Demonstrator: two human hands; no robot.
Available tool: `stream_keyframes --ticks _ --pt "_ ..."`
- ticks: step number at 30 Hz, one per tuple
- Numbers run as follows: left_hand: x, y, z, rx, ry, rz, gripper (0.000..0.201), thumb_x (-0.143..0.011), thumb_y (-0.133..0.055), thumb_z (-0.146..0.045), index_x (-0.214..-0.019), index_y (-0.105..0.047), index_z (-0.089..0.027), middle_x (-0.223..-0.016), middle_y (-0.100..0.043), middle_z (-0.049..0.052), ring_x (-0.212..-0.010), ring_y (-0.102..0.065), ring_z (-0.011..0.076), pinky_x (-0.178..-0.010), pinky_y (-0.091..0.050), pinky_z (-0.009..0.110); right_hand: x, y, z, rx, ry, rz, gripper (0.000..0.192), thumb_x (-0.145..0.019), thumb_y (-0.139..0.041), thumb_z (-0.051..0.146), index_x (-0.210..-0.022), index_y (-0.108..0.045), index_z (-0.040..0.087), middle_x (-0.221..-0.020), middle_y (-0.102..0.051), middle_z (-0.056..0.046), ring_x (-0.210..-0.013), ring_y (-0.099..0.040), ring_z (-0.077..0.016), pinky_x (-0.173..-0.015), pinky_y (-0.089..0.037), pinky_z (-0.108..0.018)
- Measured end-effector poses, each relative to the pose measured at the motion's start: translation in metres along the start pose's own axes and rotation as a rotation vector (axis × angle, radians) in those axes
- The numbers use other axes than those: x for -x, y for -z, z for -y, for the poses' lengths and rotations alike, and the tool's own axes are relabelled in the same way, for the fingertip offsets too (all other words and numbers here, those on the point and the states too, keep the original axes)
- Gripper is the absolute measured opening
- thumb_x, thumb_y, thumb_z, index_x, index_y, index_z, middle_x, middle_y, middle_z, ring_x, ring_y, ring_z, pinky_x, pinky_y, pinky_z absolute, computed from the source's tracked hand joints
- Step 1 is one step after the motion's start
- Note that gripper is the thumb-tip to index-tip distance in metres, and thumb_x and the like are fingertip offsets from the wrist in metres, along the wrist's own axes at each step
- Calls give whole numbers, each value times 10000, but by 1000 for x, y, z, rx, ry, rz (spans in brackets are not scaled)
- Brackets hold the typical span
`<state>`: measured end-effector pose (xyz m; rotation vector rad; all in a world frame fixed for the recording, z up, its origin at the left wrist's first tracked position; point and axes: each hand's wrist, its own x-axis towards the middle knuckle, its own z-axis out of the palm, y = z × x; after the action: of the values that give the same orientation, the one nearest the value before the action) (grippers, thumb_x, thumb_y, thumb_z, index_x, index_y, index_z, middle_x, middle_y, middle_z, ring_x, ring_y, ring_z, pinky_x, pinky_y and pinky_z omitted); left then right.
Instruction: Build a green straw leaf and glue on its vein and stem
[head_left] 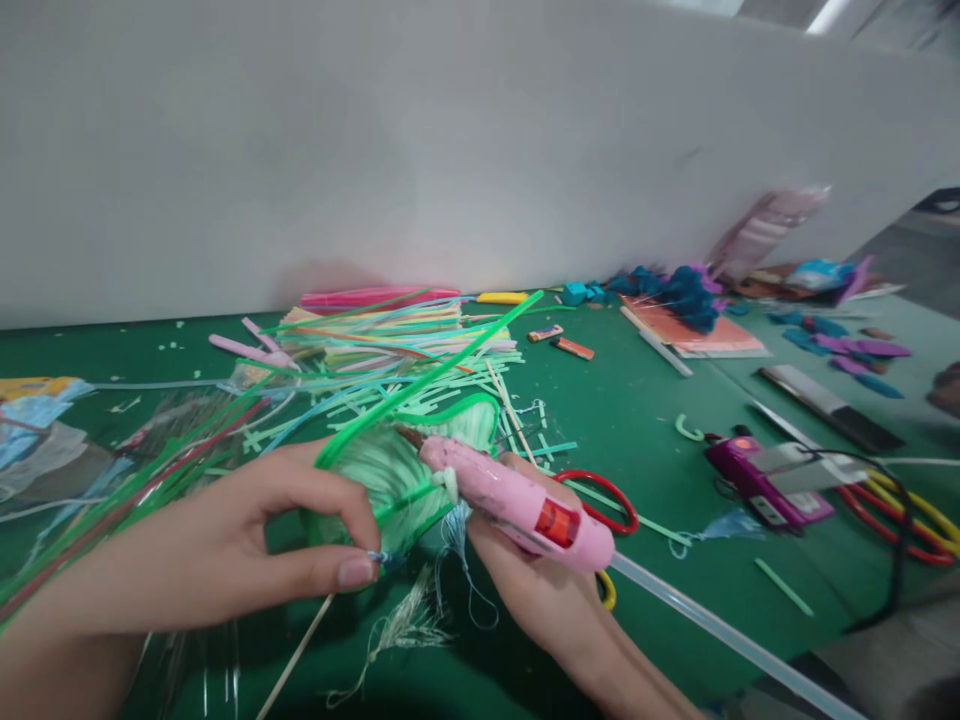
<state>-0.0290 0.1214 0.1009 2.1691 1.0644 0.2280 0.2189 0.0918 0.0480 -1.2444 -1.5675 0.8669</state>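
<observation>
On the green counter point(645, 400), the right hand point(540, 580) grips a pink glue gun point(517, 500) whose nozzle meets the green paper leaf point(405, 470), which the left hand point(247, 540) pinches at its lower edge, with red-handled scissors point(604, 500) just right of the gun.

Glue gun point(517, 500) of glossy pink plastic; leaf point(409, 470) of matt green paper; table point(637, 400) covered in matt green mat.
</observation>
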Motion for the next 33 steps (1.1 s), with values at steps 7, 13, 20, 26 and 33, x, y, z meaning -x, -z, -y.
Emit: stream_keyframes --ticks 7,13,20,26,33 --pt "-1 1 -2 -15 16 33 122 -902 -636 -380 -836 -714 -314 -749 -715 -120 -706 -532 102 -705 -384 209 0 4 -8 4 -6 -23 207 -796 -538 222 -657 -390 262 -568 -322 65 -486 -356 -135 -474 -300 -299" --pt "-3 2 -4 1 22 67 147 -911 -624 -398 -838 -707 -300 -746 -710 -131 -672 -565 81 -735 -398 213 1 4 -14 -22 -43 -41 300 -760 -563 204 -639 -297 270 -578 -336 62 -497 -342 -126 -469 -282 -290" --pt "-3 2 -3 11 48 82 122 -908 -618 -375 -844 -696 -306 -765 -716 -142 -684 -581 74 -924 -392 239 3 6 -18 -10 -59 -57 284 -752 -549 185 -645 -299 266 -580 -304 80 -496 -334 -107 -452 -268 -265" --pt "-1 0 -3 34 62 68 135 -899 -630 -385 -836 -701 -289 -764 -721 -122 -694 -600 83 -1023 -379 279 5 11 -17 -28 -10 -62 261 -786 -568 187 -631 -367 244 -583 -349 86 -477 -342 -89 -441 -302 -240" --pt "0 1 -1 -9 44 73 116 -905 -624 -354 -849 -709 -298 -777 -727 -119 -696 -567 92 -848 -418 225 8 18 -9 -108 32 -10 94 -868 -640 252 -792 -595 216 -637 -507 58 -515 -480 -104 -463 -383 -238"
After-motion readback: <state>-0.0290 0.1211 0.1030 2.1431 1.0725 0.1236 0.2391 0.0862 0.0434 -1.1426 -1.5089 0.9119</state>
